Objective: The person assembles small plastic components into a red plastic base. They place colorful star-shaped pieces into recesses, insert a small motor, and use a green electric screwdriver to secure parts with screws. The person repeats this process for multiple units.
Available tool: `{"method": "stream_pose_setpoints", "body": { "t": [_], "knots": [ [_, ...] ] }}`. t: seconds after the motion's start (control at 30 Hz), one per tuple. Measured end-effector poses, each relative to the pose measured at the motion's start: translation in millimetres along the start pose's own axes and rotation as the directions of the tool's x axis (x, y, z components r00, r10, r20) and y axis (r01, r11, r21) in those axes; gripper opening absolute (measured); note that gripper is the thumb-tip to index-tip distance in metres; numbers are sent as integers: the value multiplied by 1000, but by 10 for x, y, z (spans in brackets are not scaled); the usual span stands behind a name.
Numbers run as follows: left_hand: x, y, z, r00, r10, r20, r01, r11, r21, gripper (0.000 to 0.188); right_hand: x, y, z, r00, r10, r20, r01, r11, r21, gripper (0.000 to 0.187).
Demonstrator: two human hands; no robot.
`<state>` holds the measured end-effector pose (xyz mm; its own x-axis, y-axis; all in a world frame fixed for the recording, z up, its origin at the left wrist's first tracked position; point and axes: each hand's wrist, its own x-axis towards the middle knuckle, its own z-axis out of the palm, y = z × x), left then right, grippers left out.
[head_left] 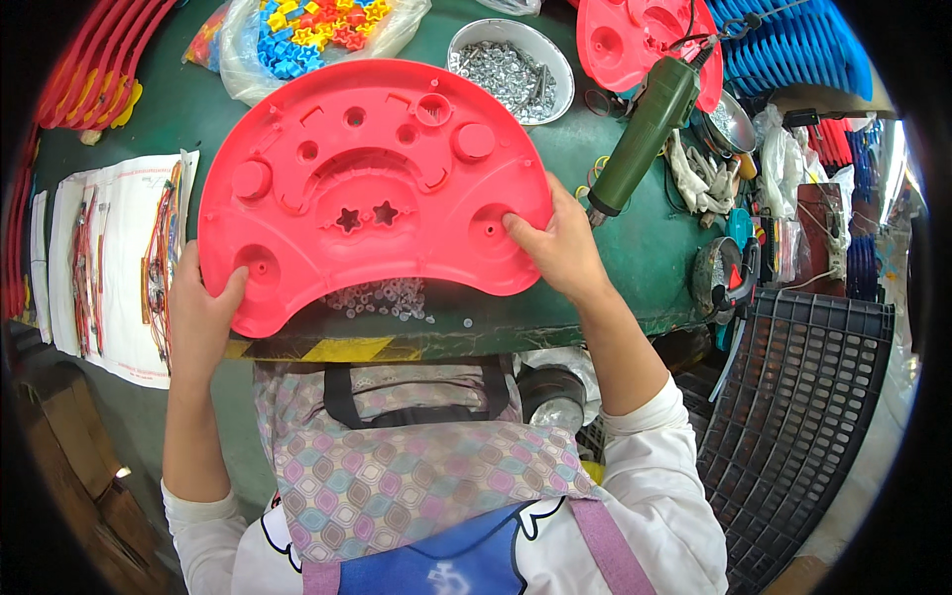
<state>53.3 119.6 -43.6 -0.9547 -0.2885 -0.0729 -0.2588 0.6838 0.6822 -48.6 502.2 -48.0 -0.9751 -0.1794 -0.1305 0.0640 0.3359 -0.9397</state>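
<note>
A curved red plastic panel (327,243), with two star-shaped holes near its middle, is held up over the workbench by both hands. At its lower left end my left hand (203,307) grips the edge, thumb on the face by a round recess. My right hand (560,238) clasps the right end, its thumb in the other round recess. Small clear plastic pieces (392,297) lie on the bench just below the panel's lower edge, partly hidden by it. Right of the panel hangs a green electric screwdriver (645,139), its tip down, untouched.
A bowl of screws (506,69) and a bag of coloured star pieces (317,30) stand behind the panel. Wire bundles lie on white sheets (119,258) at left. Blue parts (793,50) are stacked far right; a black plastic crate (793,416) sits below the bench.
</note>
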Motion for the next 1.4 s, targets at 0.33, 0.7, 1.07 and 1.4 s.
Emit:
{"method": "stream_pose_setpoints", "body": {
  "t": [0.33, 0.7, 1.07, 1.4],
  "knots": [
    [-96, -21, -103, 999, -7, -52, 4, 999, -54, 45, -39, -90, 135, 995, -99, 13, 99, 966, -238, 54],
    [-185, 316, -6, 864, 472, -177, -397, 854, 337, 54, 22, -88, 77, 970, -163, 181, 206, 945, -255, 88],
    [178, 395, 124, 660, 705, 259, -726, 687, -22, 44, 754, -259, 79, 958, -285, -42, 234, 854, -465, 28],
    [692, 608, -114, 719, 629, 295, -611, 775, -160, 24, 1469, -818, 482, 799, -567, 200, 568, 605, -558, 12]
  ]
}}
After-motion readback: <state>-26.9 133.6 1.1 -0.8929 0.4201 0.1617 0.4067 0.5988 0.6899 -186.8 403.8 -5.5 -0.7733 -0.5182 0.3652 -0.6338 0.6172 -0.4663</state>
